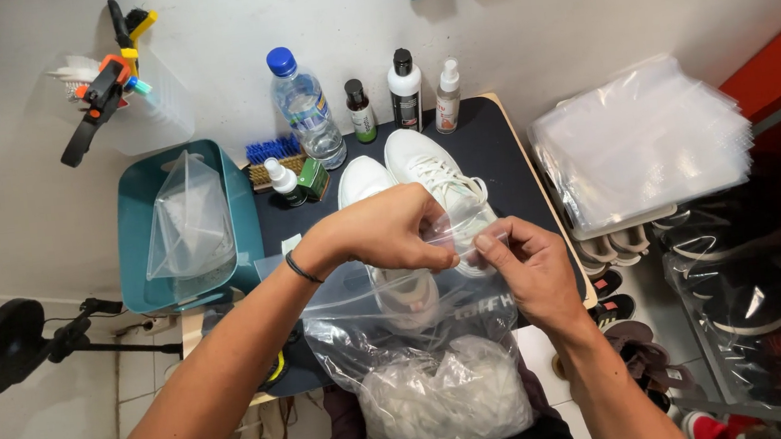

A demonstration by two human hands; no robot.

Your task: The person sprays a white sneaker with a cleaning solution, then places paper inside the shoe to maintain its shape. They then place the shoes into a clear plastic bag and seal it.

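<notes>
A clear, thin plastic bag point(399, 315) hangs over the near edge of the dark rectangular tabletop point(497, 149), its open mouth lifted between the two hands; its lower part, stuffed with crumpled white filling point(444, 398), sags against the person's lap. The left hand point(390, 234), a thin black band on its wrist, is pinched shut on the bag's upper rim; the right hand point(524, 260) grips the same rim just beside it, thumb and fingers pressed together on the film — the two hands nearly touch.

Behind the hands, toward the middle of the tabletop, a pair of white lace-up sneakers point(424, 174) lies side by side, toes partly hidden by the bag and hands. Along the far edge stand a clear plastic water bottle with a blue cap point(306, 109), a small dark-brown bottle point(360, 111), a white bottle with a black cap point(405, 91) and a slim white spray bottle point(447, 97); near the far left corner lie a blue-bristled wooden brush point(270, 159) and a small white spray bottle point(283, 180). Off the left edge sits a teal plastic bin point(137, 232) holding a folded clear bag; off the right edge — on a rack of shoes — rests a stack of clear plastic bags point(643, 146).
</notes>
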